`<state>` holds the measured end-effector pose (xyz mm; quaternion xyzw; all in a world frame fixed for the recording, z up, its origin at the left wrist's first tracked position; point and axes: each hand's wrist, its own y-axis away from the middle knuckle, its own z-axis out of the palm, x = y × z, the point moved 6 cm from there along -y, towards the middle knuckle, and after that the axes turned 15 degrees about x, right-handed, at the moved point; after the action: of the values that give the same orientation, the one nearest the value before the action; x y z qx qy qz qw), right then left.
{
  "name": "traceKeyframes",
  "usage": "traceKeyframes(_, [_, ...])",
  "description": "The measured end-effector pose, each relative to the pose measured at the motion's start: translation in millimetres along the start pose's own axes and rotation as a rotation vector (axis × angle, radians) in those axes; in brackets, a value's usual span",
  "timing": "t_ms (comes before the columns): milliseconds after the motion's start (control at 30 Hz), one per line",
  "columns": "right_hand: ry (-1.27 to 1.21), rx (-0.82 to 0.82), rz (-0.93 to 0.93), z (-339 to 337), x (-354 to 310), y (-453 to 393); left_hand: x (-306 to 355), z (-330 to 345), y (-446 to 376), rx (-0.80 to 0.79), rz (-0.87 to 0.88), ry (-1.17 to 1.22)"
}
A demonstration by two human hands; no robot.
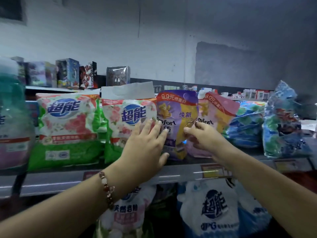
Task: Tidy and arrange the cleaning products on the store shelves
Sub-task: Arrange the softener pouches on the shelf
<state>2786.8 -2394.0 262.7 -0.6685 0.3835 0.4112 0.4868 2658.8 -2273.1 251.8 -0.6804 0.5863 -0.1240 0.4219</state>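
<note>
Cleaning products stood in a row along the upper shelf (180,170). The purple softener pouch (178,124) stood upright between the floral detergent bag (127,127) and the pink softener pouch (217,114). The left hand (145,145) lay flat, fingers (157,127) straight, pressing its front, apparently to steady it. The right hand (200,134) pinched its right edge, probably to square it. All packs were glossy, soft, crinkled film.

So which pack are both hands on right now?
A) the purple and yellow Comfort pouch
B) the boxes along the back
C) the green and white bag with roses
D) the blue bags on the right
A: the left hand lies flat on the purple and yellow Comfort pouch, and the right hand pinches its right edge.
</note>
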Motion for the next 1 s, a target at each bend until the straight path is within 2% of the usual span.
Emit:
traceKeyframes(67, [-0.135,0.008,0.066,8,15,-20,3,13,0,-0.065,-0.049,-0.033])
traceKeyframes(133, [-0.159,0.070,0.072,14,17,-34,3,15,2,-0.067,-0.078,-0.053])
traceKeyframes(200, [-0.142,0.109,-0.009,16,13,-44,1,13,2,-0.016,-0.104,-0.061])
traceKeyframes(267, [-0.143,0.119,-0.091,12,7,-44,1,21,3,-0.032,-0.127,-0.006])
traceKeyframes(333, [-0.260,0.139,-0.128,5,2,-38,3,20,6,0.028,-0.162,0.079])
traceKeyframes(433, [-0.536,0.172,-0.084,-17,-5,-25,13,11,11,0.074,-0.365,0.412])
traceKeyframes(500, [-0.668,0.143,0.018,-37,-9,-12,24,2,9,0.127,-0.560,0.772])
traceKeyframes(600, [-0.797,0.030,0.154,-66,-12,20,60,-1,4,0.057,-0.838,1.367])
traceKeyframes(667, [-0.762,-0.061,0.173,-80,-7,49,93,-3,11,-0.003,-0.919,1.751])
traceKeyframes(733, [-0.584,-0.082,0.085,-99,6,84,129,3,34,-0.087,-1.006,1.967])
traceKeyframes(800, [-0.377,-0.034,-0.054,-119,22,122,167,13,72,-0.168,-1.094,2.129])
traceKeyframes(900, [-0.204,0.085,-0.063,-136,73,172,209,38,141,-0.294,-1.250,2.169])
traceKeyframes(1000, [-0.154,0.193,0.144,-141,148,223,247,57,215,-0.499,-1.422,2.072])
